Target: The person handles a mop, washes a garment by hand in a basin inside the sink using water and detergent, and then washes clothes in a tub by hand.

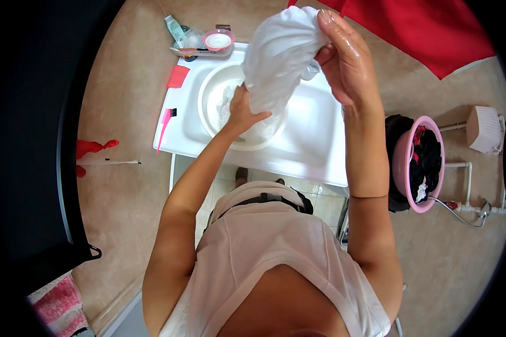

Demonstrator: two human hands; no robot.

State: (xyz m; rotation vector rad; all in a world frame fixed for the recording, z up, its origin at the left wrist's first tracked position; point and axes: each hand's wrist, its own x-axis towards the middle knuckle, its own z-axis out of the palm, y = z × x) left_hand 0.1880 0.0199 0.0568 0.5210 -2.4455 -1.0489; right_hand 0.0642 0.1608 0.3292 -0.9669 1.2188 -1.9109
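A wet white cloth [284, 53] hangs gathered in folds above the sink. My right hand [348, 56] is raised high and pinches its upper end between thumb and fingers. Lower down, my left hand [246, 112] grips the same cloth, its thumb stretched along the front and its other fingers partly hidden behind. Beneath them a round white basin [203, 106] stands in the white sink [320, 135]. Inside the basin lies more pale, wet-looking material, partly covered by my left hand and the cloth.
A pink-handled brush [165, 126] and a coral cloth [177, 77] lie on the sink's left edge. Behind them sits a tray of toiletries [203, 50]. A pink tub [403, 163] of dark laundry stands right, near a shower hose [461, 216]. Red fabric [421, 28] hangs upper right.
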